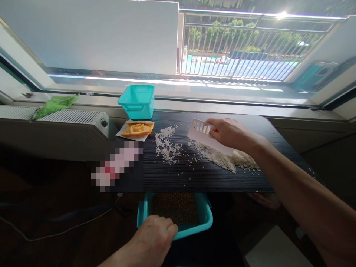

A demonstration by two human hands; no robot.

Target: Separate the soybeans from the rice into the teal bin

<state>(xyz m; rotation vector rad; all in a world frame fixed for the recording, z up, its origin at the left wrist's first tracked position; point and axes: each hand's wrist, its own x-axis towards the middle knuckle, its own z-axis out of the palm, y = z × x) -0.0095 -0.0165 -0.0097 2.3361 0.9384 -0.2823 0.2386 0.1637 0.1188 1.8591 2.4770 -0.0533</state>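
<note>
In my right hand [232, 135] is a thin white plastic scraper [204, 135] with a row of slots along its top. Its lower edge stands against a pile of rice [219, 157] on the dark tabletop [169, 180]. More rice grains [167, 144] lie scattered to the left of the scraper. Below the table's near edge, my left hand [157, 235] is closed at the near rim of a teal bin [207, 222]. Small brown round pieces, like beans or chickpeas [175, 207], cover the bin's bottom. The left fingertips are hidden.
A second teal bin [139, 105] stands at the table's back left, behind an orange item on white paper [137, 129]. A blurred-out pinkish object [119, 163] lies at the left edge. A radiator [69, 128] with a green cloth [57, 105] stands left; the window is behind.
</note>
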